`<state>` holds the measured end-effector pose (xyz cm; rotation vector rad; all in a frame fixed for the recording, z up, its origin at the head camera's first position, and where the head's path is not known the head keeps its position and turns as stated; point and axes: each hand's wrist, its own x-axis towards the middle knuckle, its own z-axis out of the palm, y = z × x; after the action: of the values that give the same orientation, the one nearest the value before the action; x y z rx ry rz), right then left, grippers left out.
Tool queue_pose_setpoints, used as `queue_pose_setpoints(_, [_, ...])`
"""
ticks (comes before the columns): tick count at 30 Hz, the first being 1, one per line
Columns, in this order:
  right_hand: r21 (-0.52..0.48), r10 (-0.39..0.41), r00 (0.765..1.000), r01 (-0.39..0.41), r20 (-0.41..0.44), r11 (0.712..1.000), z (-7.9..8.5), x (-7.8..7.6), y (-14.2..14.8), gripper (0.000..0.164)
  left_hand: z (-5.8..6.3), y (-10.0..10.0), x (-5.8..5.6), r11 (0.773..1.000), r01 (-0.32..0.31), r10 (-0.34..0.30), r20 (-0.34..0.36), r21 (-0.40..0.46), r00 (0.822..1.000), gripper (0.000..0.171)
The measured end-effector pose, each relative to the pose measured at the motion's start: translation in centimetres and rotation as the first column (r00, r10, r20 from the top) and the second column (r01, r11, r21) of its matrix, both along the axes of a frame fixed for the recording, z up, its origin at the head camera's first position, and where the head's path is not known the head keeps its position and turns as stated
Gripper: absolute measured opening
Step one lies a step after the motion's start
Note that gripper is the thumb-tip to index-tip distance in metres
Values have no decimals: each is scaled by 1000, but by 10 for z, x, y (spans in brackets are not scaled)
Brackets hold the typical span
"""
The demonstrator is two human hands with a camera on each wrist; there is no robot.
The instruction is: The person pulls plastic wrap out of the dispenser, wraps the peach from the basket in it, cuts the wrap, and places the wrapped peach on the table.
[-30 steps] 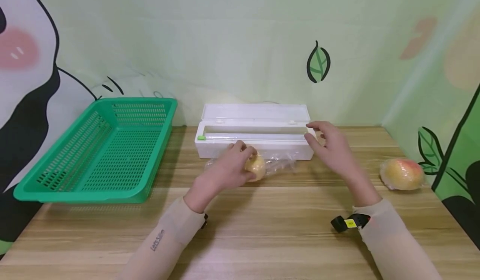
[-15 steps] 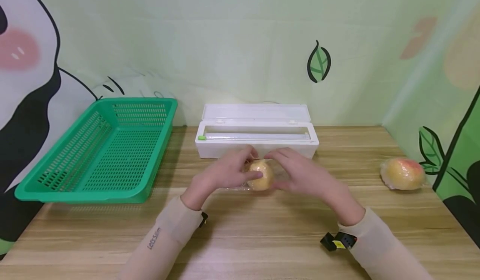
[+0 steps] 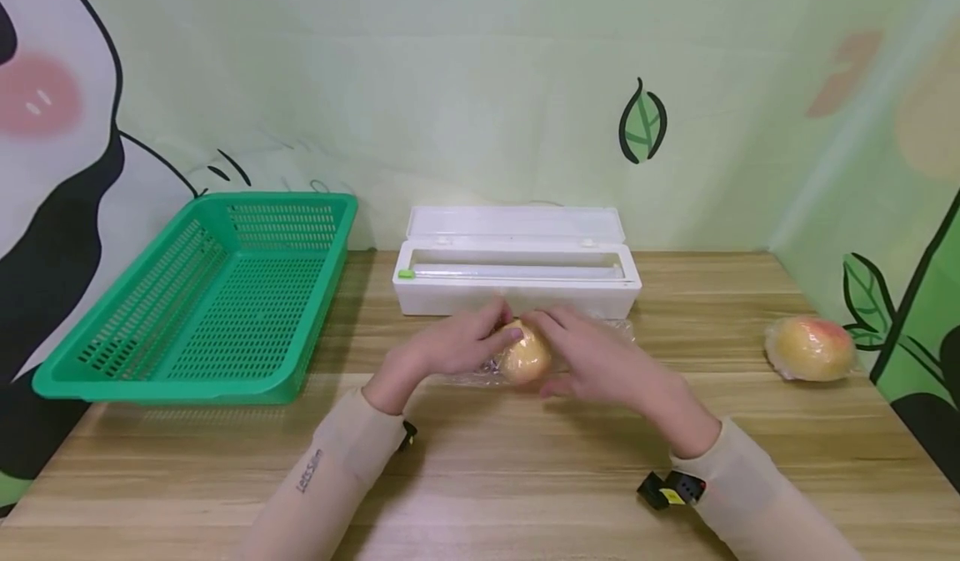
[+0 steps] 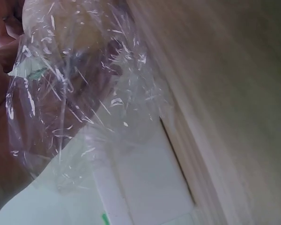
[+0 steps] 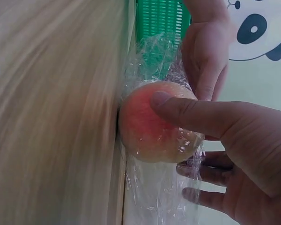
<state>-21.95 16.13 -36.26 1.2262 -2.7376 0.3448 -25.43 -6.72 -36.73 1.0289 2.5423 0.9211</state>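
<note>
A yellow peach with a red blush sits on the table in front of the white cling film dispenser. Clear cling film surrounds it, with loose crinkled ends spreading to both sides. My left hand holds the peach from the left, thumb over its near top and fingers behind. From the right, my right hand grips it; in the right wrist view the thumb lies across the peach, fingers on its far side. Loose film hangs before the left palm in the left wrist view.
The dispenser's lid stands raised, showing the film roll inside, with a small green slider at its left end. A green perforated basket is at the left. Another film-wrapped peach lies at the right.
My right hand has come from the dispenser's right end to the peach. The peach has shifted slightly toward me and right, with the left hand staying on it.
</note>
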Motion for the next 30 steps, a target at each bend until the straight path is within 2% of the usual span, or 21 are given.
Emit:
queue_pose_setpoints(3, [9, -6, 1000, 6, -1, 1000, -1, 1, -2, 93, -1, -1, -1, 1000, 7, -8, 35, 28, 999, 24])
queue_pose_setpoints(7, [5, -14, 1000, 14, -28, 1000, -3, 0, -4, 81, -1, -3, -2, 1000, -17, 16, 54, 21, 998, 25])
queue_pose_setpoints(10, [-15, -8, 999, 8, -45, 1000, -4, 0, -5, 73, 2, -5, -1, 999, -43, 43, -1, -9, 999, 28])
queue_pose_setpoints(14, [-21, -8, 999, 7, -39, 1000, -3, -1, -5, 73, 13, -11, -1, 998, -61, 58, -105, -23, 993, 28])
queue_pose_setpoints(18, [-24, 2, 1000, -2, -16, 1000, -2, -1, -5, 71, 28, -17, 2, 997, -68, 72, -184, 26, 980, 21])
queue_pose_setpoints(20, [-21, 9, 1000, -9, -11, 1000, -2, -1, -5, 71, 36, -20, 6, 997, -60, 67, -188, 43, 980, 16])
queue_pose_setpoints(22, [-21, 14, 1000, -14, -5, 1000, -1, -1, -6, 71, 43, -24, 10, 999, -38, 40, -130, 21, 991, 15])
queue_pose_setpoints(25, [-16, -1, 1000, 1, 15, 1000, -1, 0, -6, 71, 49, -27, 17, 994, 1, 1, 18, -108, 1000, 19])
queue_pose_setpoints(28, [-13, -22, 999, 23, 31, 1000, -1, 1, -6, 71, 48, -28, 20, 968, 24, 16, 154, -251, 988, 21])
queue_pose_setpoints(30, [-14, -32, 999, 33, 37, 999, -2, 1, -6, 71, 44, -29, 20, 949, 14, 50, 194, -314, 980, 22])
